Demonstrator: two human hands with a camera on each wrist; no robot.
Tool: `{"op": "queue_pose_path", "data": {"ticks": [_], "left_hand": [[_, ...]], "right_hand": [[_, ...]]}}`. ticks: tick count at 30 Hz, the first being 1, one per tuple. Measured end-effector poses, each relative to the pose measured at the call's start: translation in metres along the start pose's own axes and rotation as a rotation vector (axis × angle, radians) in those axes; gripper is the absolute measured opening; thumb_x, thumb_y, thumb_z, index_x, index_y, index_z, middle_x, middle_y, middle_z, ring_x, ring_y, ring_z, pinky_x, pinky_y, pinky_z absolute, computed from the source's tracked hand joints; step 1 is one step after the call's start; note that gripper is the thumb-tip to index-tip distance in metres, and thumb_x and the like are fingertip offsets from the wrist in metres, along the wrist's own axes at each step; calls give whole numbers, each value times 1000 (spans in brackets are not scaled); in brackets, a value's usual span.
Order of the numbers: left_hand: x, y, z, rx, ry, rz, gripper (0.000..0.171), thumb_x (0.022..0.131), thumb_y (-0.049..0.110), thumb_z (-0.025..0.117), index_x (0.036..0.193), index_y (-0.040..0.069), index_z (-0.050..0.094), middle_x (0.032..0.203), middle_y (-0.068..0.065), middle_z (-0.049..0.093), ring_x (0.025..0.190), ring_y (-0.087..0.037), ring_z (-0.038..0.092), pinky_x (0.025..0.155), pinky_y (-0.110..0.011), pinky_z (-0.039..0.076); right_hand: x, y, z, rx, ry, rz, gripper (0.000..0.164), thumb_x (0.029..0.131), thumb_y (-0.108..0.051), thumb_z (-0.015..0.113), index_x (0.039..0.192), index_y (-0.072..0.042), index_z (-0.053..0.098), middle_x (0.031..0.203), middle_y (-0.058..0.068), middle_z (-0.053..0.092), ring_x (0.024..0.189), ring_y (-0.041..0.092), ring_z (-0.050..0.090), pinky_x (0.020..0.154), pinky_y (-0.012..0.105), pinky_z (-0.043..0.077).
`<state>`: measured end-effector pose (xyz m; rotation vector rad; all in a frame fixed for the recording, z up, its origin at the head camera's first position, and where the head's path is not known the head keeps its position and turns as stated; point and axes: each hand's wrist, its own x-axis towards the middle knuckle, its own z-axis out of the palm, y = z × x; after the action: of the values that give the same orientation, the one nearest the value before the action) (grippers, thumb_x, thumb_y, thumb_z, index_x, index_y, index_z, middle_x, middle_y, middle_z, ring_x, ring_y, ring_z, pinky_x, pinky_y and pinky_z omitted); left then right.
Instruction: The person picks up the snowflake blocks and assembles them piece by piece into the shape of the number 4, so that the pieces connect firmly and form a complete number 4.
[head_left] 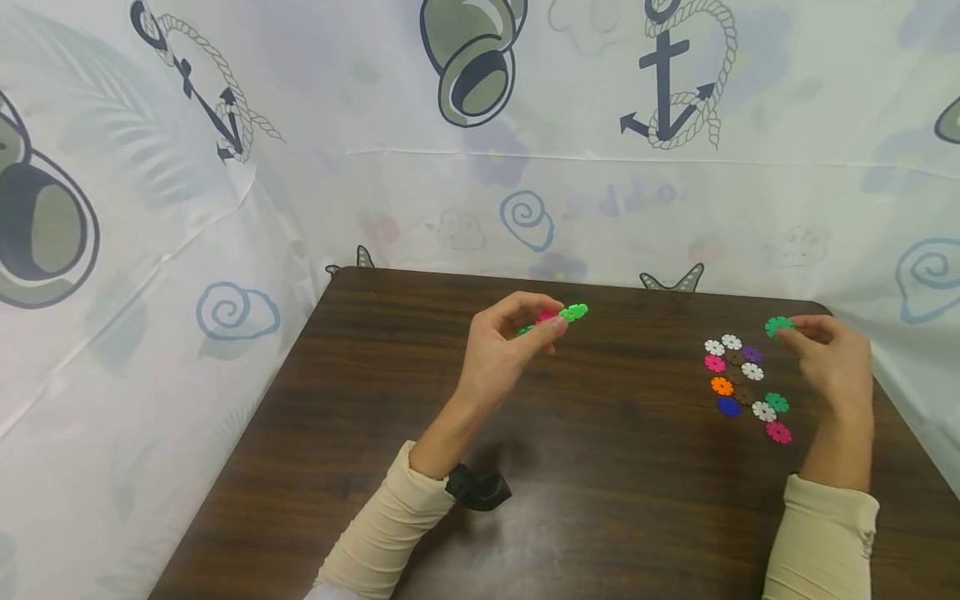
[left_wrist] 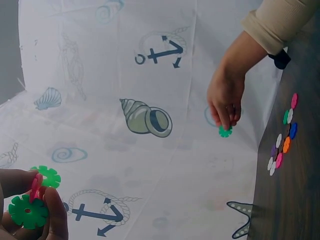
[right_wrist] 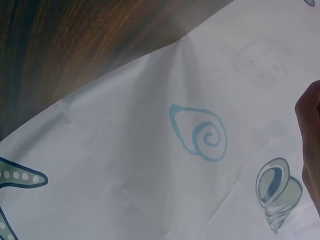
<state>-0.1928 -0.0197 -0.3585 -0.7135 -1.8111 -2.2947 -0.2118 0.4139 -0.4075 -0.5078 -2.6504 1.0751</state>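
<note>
In the head view my left hand (head_left: 495, 354) is raised over the middle of the table, pinching a small group of joined notched plastic discs. The left wrist view shows this group as a bright green disc (left_wrist: 50, 176), a pink disc (left_wrist: 35, 187) seen edge-on between, and a darker green disc (left_wrist: 28, 212). At the far right, my right hand (head_left: 836, 367) pinches a single green notched disc (head_left: 777, 327) between thumb and fingers, above the table. Only part of that hand (right_wrist: 311, 140) enters the right wrist view, at its right edge, with its disc out of sight.
Loose notched discs lie in a cluster left of my right hand: several white, brown and pink ones, plus a purple, an orange disc (head_left: 722, 386), a blue disc (head_left: 728, 407) and a green disc (head_left: 777, 402). A printed cloth (head_left: 450, 183) hangs behind the dark wooden table (head_left: 615, 500).
</note>
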Motion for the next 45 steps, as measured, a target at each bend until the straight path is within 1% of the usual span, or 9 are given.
{"op": "queue_pose_path", "data": {"ticks": [6, 13, 18, 22, 27, 33, 37, 41, 45], "left_hand": [[-1, 1, 0, 10, -8, 0, 18, 91, 2, 74, 108, -4, 71, 88, 3, 70, 81, -24, 65, 69, -27, 60], [-1, 1, 1, 14, -12, 0, 18, 91, 1, 73, 108, -5, 71, 88, 3, 69, 80, -14, 66, 69, -27, 60], [-1, 0, 1, 11, -14, 1, 18, 91, 1, 73, 108, -5, 71, 88, 3, 70, 81, -19, 67, 69, -26, 59], [0, 0, 1, 8, -12, 0, 18, 91, 1, 73, 108, -5, 71, 88, 3, 70, 82, -21, 67, 69, -26, 59], [0, -1, 1, 10, -12, 3, 18, 91, 1, 73, 108, -5, 71, 87, 3, 70, 80, -15, 66, 68, -26, 59], [0, 0, 2, 13, -18, 5, 18, 91, 1, 73, 108, -5, 71, 87, 4, 70, 80, -13, 65, 68, -25, 58], [0, 0, 1, 11, -16, 6, 18, 91, 1, 73, 108, -5, 71, 88, 5, 70, 80, -13, 65, 68, -26, 59], [-1, 1, 1, 9, -15, 8, 18, 91, 1, 73, 108, -5, 71, 89, 4, 70, 81, -23, 64, 69, -26, 59], [-1, 1, 1, 11, -20, 8, 18, 91, 2, 73, 108, -5, 71, 90, 4, 70, 81, -24, 64, 69, -26, 59]], "right_hand": [[-2, -3, -1, 6, -6, -22, 54, 102, -46, 60, 131, -1, 58, 73, -45, 44, 78, -5, 48, 69, 25, 41], [-4, -5, -1, 1, -8, -17, 52, 102, -46, 60, 130, -2, 59, 73, -45, 44, 77, -6, 48, 69, 25, 41], [-5, -6, 0, -12, -22, -40, 55, 103, -44, 58, 135, 1, 57, 73, -47, 43, 79, -6, 47, 69, 24, 41], [-5, -9, 2, -18, -32, -42, 58, 103, -48, 57, 136, -1, 57, 76, -46, 43, 86, 1, 49, 73, 27, 40], [-6, -16, 3, -5, -34, -43, 60, 101, -54, 58, 134, -4, 58, 82, -40, 45, 99, 15, 51, 77, 31, 39], [-10, -24, 4, -13, -36, -54, 61, 101, -54, 57, 137, -4, 58, 82, -40, 45, 104, 21, 51, 78, 32, 39], [-12, -29, 5, -25, -29, -62, 60, 101, -53, 57, 138, -5, 58, 93, -31, 50, 106, 21, 52, 79, 32, 39], [-14, -34, 5, -29, -30, -70, 60, 101, -54, 57, 138, -7, 59, 105, -21, 54, 105, 18, 52, 80, 32, 40], [-15, -38, 5, -21, -26, -86, 59, 101, -53, 59, 137, -6, 60, 92, -31, 52, 97, 7, 51, 78, 30, 40]]}}
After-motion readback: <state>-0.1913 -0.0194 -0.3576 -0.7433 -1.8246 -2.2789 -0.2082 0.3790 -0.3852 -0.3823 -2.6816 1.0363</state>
